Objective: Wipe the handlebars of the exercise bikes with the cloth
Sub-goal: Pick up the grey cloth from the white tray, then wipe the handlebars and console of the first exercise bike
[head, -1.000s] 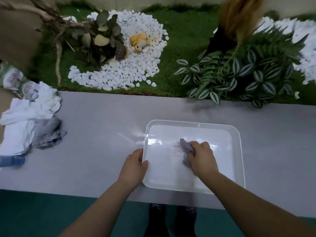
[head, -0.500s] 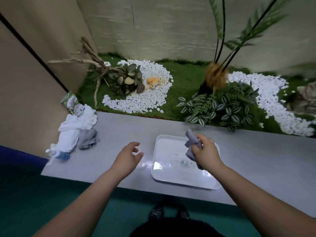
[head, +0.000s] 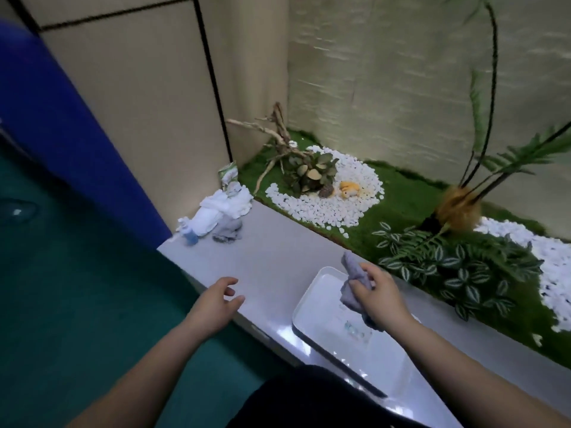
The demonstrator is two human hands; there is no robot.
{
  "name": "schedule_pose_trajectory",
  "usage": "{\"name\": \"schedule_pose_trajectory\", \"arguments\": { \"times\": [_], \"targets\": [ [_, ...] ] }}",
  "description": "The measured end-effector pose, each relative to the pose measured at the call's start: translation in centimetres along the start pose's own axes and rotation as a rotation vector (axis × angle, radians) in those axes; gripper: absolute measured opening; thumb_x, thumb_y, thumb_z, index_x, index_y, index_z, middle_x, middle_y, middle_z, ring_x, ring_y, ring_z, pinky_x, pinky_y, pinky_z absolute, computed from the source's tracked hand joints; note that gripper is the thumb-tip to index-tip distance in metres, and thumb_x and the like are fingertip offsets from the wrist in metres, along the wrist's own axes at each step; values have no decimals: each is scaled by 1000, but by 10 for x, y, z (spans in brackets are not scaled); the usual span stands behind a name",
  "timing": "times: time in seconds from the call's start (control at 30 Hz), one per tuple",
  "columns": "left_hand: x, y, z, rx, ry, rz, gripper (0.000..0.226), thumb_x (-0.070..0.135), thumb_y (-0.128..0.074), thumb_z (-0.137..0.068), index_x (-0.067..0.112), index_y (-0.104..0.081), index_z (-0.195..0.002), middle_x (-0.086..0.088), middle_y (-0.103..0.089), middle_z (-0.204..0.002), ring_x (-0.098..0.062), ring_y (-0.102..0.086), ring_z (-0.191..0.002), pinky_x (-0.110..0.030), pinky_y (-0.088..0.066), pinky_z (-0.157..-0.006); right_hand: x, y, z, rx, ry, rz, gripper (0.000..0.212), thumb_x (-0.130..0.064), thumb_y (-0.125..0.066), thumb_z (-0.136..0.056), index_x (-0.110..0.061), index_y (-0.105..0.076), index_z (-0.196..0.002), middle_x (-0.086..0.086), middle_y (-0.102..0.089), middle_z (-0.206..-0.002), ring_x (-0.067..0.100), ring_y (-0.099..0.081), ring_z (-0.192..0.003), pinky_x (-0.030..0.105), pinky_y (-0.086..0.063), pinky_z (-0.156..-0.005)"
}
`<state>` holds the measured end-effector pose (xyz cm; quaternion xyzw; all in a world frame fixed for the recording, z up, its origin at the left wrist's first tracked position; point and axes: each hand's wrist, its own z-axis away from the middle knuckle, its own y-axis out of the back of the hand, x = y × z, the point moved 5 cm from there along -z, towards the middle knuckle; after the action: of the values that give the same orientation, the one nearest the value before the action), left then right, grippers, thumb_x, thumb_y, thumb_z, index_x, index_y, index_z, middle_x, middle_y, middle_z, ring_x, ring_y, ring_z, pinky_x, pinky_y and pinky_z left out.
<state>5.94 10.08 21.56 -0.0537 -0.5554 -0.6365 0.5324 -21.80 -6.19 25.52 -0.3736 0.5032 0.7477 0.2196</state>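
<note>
- Head view, fingers first: right hand [head: 381,296] has its fingers [head: 369,270] curled round a grey cloth [head: 355,281], which is bunched in the grip, with one end sticking up past the knuckles and the other hanging below the palm.
- Left hand [head: 216,299] holds nothing; its fingers [head: 230,281] are loosely bent and spread a little, hovering at the near edge of the grey ledge [head: 278,242]. Whether they touch the ledge cannot be told.
- One white tray [head: 312,304] lies flat on the ledge; the gripped cloth hangs over its far end, and a little water glints on the tray's floor.
- At the far left end of the ledge, well apart from both hands: one heap of white cloths [head: 216,211], one crumpled grey rag [head: 227,231] just beside it, and one small blue bottle [head: 189,234].
- Behind the ledge lies a moss bed [head: 401,199] with two patches of white pebbles [head: 327,208], one orange figurine [head: 349,189], one driftwood branch [head: 275,134] and a clump of striped-leaf plants [head: 457,267].
- No exercise bike or handlebar is in view.
</note>
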Motion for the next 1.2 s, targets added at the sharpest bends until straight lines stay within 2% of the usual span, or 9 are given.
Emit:
{"name": "schedule_pose_trajectory", "arguments": {
  "times": [0.07,0.2,0.33,0.43,0.6,0.73,0.9,1.1,1.2],
  "targets": [
    [-10,1,27,62,38,-2,43,29,-62,-85,18,-51,-126,-1,-59,-107,-15,-58,-93,-24,-42,-78,-5,-1,1,-76,35,8,15,-20,-55,-87,-27,-61,-99,6,-63,-91,11,-57,-63,20,-41,-48],
    [-30,5,87,175,141,24,44,30,-61,-86,17,-49,-126,-3,-59,-114,-18,-58,-98,-28,-45,-86,-26,-20,14,-310,103,-47,13,-24,-51,-92,-27,-59,-102,10,-61,-72,5,-42,-30,18,-32,-34],
    [-52,12,150,302,257,67,45,32,-59,-88,19,-47,-129,-1,-57,-116,-19,-58,-102,-30,-46,-89,-56,-56,42,-496,158,-55,12,-24,-49,-92,-27,-59,-98,16,-64,-72,14,-38,-32,21,-32,-37],
    [-73,16,197,385,333,80,45,34,-57,-88,20,-46,-130,-1,-56,-119,-18,-57,-100,-28,-46,-87,-82,-92,72,-586,254,-28,14,-22,-49,-90,-25,-61,-96,13,-65,-72,8,-40,-29,19,-32,-36],
    [-118,25,281,535,492,167,48,36,-57,-88,20,-44,-132,-1,-54,-121,-17,-57,-99,-28,-47,-85,-121,-155,140,-707,471,38,13,-11,-54,-85,-21,-63,-88,5,-66,-73,16,-54,-50,16,-40,-41],
    [-160,31,354,648,605,224,47,35,-58,-88,20,-45,-131,-2,-55,-120,-20,-57,-100,-27,-47,-82,-140,-210,205,-831,594,108,14,-15,-56,-85,-25,-62,-92,3,-68,-82,20,-60,-60,22,-44,-44],
    [-214,40,448,758,693,260,46,36,-58,-87,21,-46,-129,-2,-56,-119,-18,-56,-99,-26,-44,-81,-156,-274,286,-955,678,166,25,-28,-61,-82,-30,-61,-107,5,-62,-106,18,-63,-86,27,-45,-66],
    [-269,57,558,917,745,317,46,33,-61,-86,20,-47,-128,-4,-59,-118,-19,-59,-96,-28,-46,-81,-186,-331,388,-1043,753,150,24,-28,-62,-83,-32,-62,-107,4,-62,-108,16,-63,-76,22,-42,-54],
    [-292,68,608,992,772,336,46,31,-61,-87,19,-47,-129,-3,-61,-117,-17,-58,-90,-26,-44,-77,-205,-357,435,-1079,787,123,26,-28,-63,-82,-33,-62,-107,3,-63,-110,18,-63,-82,22,-42,-66]
  ]
}}
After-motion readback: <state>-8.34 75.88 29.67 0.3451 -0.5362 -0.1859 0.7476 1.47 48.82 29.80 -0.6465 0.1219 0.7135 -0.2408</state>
